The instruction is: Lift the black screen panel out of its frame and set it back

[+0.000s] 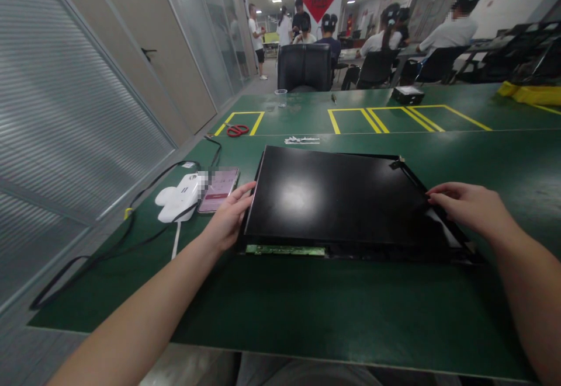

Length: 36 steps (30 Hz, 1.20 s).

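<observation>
A black flat display panel (pixel 333 196) lies on the green table (pixel 307 310), sitting in a thin black frame (pixel 407 170). A green circuit strip (pixel 284 250) shows along its near edge. My left hand (pixel 228 218) grips the panel's left edge, fingers curled over it. My right hand (pixel 467 206) rests on the panel's right edge, fingertips pressing the black surface near the frame.
A phone (pixel 219 188) and a white power strip (pixel 177 198) with black cables (pixel 131 240) lie to the left. Red scissors (pixel 237 131), small white parts (pixel 301 139), a plastic cup (pixel 281 97) and a black box (pixel 407 94) sit farther back. People sit and stand beyond.
</observation>
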### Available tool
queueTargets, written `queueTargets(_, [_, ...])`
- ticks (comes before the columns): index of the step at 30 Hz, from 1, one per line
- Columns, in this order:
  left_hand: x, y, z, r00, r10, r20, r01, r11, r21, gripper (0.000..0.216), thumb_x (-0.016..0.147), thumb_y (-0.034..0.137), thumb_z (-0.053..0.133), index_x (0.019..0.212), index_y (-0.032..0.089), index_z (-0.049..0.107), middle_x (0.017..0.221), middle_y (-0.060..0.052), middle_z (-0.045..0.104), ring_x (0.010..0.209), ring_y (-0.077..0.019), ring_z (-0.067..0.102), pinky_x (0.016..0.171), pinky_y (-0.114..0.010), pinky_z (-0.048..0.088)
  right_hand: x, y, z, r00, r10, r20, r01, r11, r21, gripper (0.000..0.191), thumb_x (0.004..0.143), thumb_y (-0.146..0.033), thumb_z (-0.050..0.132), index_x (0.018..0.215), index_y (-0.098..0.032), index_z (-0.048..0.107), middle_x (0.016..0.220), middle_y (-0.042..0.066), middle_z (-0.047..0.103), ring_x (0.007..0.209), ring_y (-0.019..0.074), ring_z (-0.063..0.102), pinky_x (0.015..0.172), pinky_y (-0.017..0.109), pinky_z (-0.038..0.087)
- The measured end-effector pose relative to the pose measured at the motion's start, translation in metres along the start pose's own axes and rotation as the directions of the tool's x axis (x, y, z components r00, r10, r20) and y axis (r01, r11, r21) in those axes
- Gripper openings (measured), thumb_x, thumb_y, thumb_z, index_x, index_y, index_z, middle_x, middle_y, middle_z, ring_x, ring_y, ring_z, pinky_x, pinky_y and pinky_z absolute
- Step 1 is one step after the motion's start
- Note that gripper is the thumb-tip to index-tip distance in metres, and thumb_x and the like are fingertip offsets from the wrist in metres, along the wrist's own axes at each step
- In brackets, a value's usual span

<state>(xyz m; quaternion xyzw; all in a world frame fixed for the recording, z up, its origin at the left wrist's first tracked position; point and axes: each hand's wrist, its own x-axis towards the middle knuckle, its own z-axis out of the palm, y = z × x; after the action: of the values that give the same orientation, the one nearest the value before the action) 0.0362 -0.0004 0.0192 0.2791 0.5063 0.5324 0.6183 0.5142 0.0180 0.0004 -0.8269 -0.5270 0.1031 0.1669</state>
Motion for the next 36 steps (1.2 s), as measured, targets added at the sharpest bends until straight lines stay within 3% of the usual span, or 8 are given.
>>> queueTargets(4, [-0.002, 0.003, -0.002, 0.997, -0.018, 0.069, 0.012, 0.996, 0.088, 0.037, 0.080, 0.008, 0.073, 0.117, 0.015, 0.077, 0.089, -0.006, 0.082, 0.059, -0.0143, 0.072, 0.053, -0.020, 0.056, 0.002, 0.002, 0.001, 1.000, -0.010, -0.006, 0.010, 1.000, 0.005, 0.032, 0.070, -0.048, 0.059, 0.086, -0.027, 0.078, 0.072, 0.002, 0.073, 0.064, 0.0246, 0.067, 0.073, 0.040, 0.049])
queueTargets(10, [0.003, 0.002, -0.010, 0.987, 0.025, 0.159, -0.044, 0.992, 0.115, 0.044, 0.071, 0.011, 0.070, 0.113, 0.015, 0.081, 0.091, -0.006, 0.082, 0.061, -0.0146, 0.070, 0.052, -0.020, 0.053, 0.002, 0.001, 0.003, 1.000, -0.021, -0.003, 0.021, 1.000, 0.001, 0.032, 0.070, -0.047, 0.059, 0.086, -0.027, 0.078, 0.072, 0.002, 0.072, 0.064, 0.0243, 0.066, 0.072, 0.040, 0.049])
queueTargets(16, [0.002, 0.000, -0.011, 0.973, 0.074, 0.218, -0.113, 0.978, 0.173, 0.042, 0.068, 0.026, 0.082, 0.108, 0.013, 0.081, 0.097, -0.011, 0.082, 0.095, -0.0300, 0.076, 0.079, -0.034, 0.060, -0.001, -0.002, 0.001, 0.999, -0.037, -0.020, 0.037, 0.999, -0.011, 0.031, 0.069, -0.047, 0.059, 0.084, -0.027, 0.077, 0.073, 0.002, 0.073, 0.066, 0.0243, 0.067, 0.074, 0.040, 0.049])
queueTargets(21, [0.002, -0.001, -0.013, 0.973, 0.101, 0.209, -0.145, 0.967, 0.208, 0.044, 0.058, 0.024, 0.091, 0.100, 0.016, 0.082, 0.104, -0.011, 0.082, 0.110, -0.0340, 0.074, 0.093, -0.039, 0.056, -0.002, -0.004, -0.001, 1.000, 0.008, 0.027, -0.008, 1.000, 0.020, 0.032, 0.069, -0.046, 0.059, 0.086, -0.027, 0.077, 0.071, 0.001, 0.072, 0.061, 0.0234, 0.067, 0.075, 0.040, 0.050])
queueTargets(28, [0.004, -0.002, -0.017, 0.971, 0.177, 0.157, -0.214, 0.942, 0.258, 0.060, 0.054, 0.026, 0.097, 0.111, 0.016, 0.081, 0.149, -0.018, 0.063, 0.144, -0.0416, 0.050, 0.117, -0.050, 0.041, 0.002, 0.002, 0.003, 0.998, -0.053, -0.022, 0.053, 0.999, -0.009, 0.034, 0.067, -0.050, 0.058, 0.084, -0.028, 0.078, 0.072, 0.003, 0.074, 0.069, 0.0267, 0.069, 0.074, 0.041, 0.050])
queueTargets(36, [-0.002, 0.001, -0.015, 0.934, 0.269, 0.236, -0.322, 0.919, 0.227, 0.048, 0.060, 0.030, 0.095, 0.106, 0.023, 0.084, 0.167, -0.009, 0.043, 0.158, -0.0398, 0.028, 0.126, -0.046, 0.030, 0.000, 0.002, 0.002, 1.000, -0.002, 0.010, 0.002, 0.999, 0.044, 0.032, 0.070, -0.047, 0.060, 0.088, -0.027, 0.078, 0.074, 0.001, 0.073, 0.059, 0.0226, 0.066, 0.073, 0.040, 0.050])
